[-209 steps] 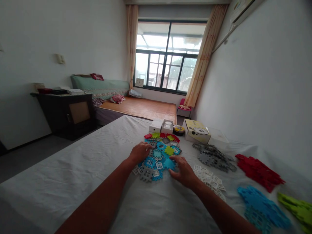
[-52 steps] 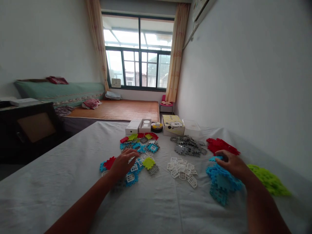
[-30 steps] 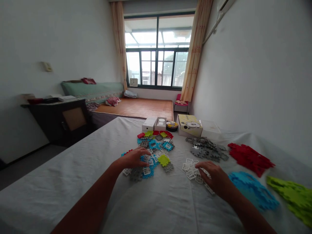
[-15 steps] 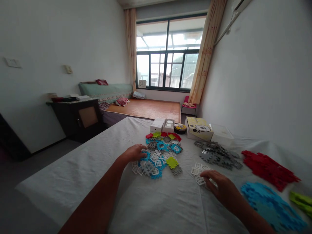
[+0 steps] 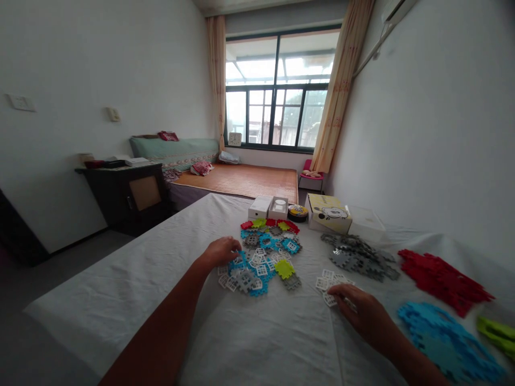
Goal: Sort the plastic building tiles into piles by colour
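Note:
My left hand [image 5: 220, 251] rests with curled fingers on the left edge of a flat patchwork of joined plastic tiles [image 5: 263, 252] in blue, grey, red, lime and white, on a white cloth-covered table [image 5: 153, 279]. My right hand [image 5: 358, 311] lies palm down over a small heap of white lattice pieces [image 5: 330, 280], fingertips touching them. Whether it grips a piece is hidden under the hand.
Sorted heaps lie to the right: grey tiles [image 5: 358, 256], red tiles [image 5: 440, 279], blue tiles [image 5: 442, 338], lime tiles [image 5: 497, 332]. Small boxes [image 5: 269, 206], a round tin [image 5: 298, 212] and a yellow box [image 5: 328, 213] stand at the far edge. A dark cabinet [image 5: 129, 195] and a bed lie beyond.
My right hand left the blue heap and came left onto the white lattice pieces. My left hand stayed on the patchwork. In the last half second almost nothing moved.

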The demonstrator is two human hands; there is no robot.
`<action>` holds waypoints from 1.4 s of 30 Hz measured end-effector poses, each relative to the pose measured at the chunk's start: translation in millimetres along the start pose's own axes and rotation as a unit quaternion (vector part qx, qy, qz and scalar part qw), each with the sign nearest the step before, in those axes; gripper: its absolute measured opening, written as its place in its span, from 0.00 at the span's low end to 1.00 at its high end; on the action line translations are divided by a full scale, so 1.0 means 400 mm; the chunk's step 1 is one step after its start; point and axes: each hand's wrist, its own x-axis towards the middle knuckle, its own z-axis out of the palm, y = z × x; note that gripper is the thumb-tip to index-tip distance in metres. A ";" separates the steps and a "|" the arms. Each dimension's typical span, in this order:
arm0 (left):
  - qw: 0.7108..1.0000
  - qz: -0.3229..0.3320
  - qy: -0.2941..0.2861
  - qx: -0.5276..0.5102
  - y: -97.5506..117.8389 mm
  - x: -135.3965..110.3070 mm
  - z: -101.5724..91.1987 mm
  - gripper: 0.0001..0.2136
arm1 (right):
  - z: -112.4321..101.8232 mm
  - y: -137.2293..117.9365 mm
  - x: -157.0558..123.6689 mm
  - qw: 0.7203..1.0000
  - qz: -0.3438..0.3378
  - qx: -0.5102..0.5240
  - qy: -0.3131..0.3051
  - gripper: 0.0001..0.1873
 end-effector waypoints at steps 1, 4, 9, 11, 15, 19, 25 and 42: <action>1.000 0.004 0.019 -0.006 0.008 -0.001 -0.003 0.11 | 0.001 -0.003 0.001 1.000 0.001 0.006 0.004 0.12; 0.990 0.066 0.084 -0.088 0.061 -0.005 -0.005 0.09 | 0.010 -0.029 0.007 0.999 0.011 0.039 0.017 0.12; 0.927 0.298 0.083 -0.213 0.225 -0.031 0.033 0.05 | 0.034 -0.129 0.008 0.990 0.013 0.138 -0.005 0.17; 0.898 0.376 0.072 -0.218 0.285 -0.049 0.056 0.06 | 0.042 -0.161 0.004 0.986 -0.011 0.166 -0.026 0.22; 0.861 0.453 0.092 -0.213 0.345 -0.073 0.092 0.07 | 0.046 -0.177 0.001 0.975 -0.030 0.215 -0.049 0.23; 0.851 0.468 0.113 -0.210 0.357 -0.081 0.108 0.06 | 0.027 -0.175 0.004 0.957 -0.021 0.276 -0.086 0.25; 0.858 0.466 0.089 -0.197 0.366 -0.090 0.098 0.10 | -0.056 -0.160 -0.039 0.976 -0.012 0.212 -0.047 0.25; 0.950 0.241 0.114 -0.163 0.160 0.013 0.037 0.12 | -0.290 0.098 -0.254 0.944 0.248 -0.045 0.214 0.27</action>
